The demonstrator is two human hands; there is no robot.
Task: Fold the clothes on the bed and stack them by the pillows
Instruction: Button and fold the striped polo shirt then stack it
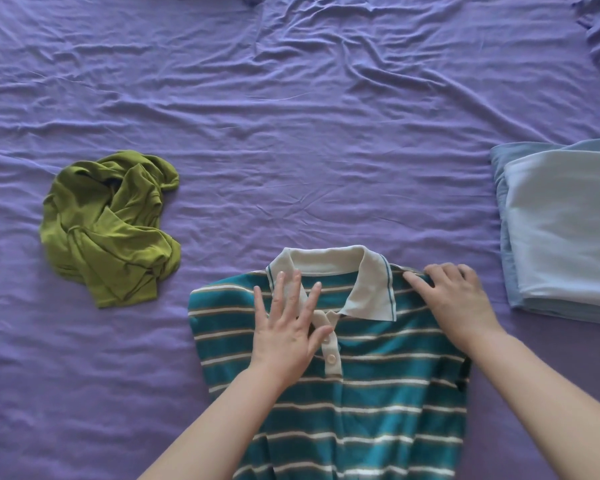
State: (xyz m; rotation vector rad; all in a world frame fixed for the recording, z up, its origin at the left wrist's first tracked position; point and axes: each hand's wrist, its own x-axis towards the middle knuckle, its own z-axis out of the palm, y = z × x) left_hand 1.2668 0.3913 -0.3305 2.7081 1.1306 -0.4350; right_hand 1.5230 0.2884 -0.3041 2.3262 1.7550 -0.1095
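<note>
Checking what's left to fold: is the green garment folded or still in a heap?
Not folded. The green garment lies crumpled in a twisted heap on the purple sheet, apart from both hands.

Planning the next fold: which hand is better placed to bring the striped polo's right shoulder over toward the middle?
The right hand, probably. It grips the striped polo at that shoulder edge, while the left hand lies flat beside the collar, well placed to pin the shirt down.
</note>
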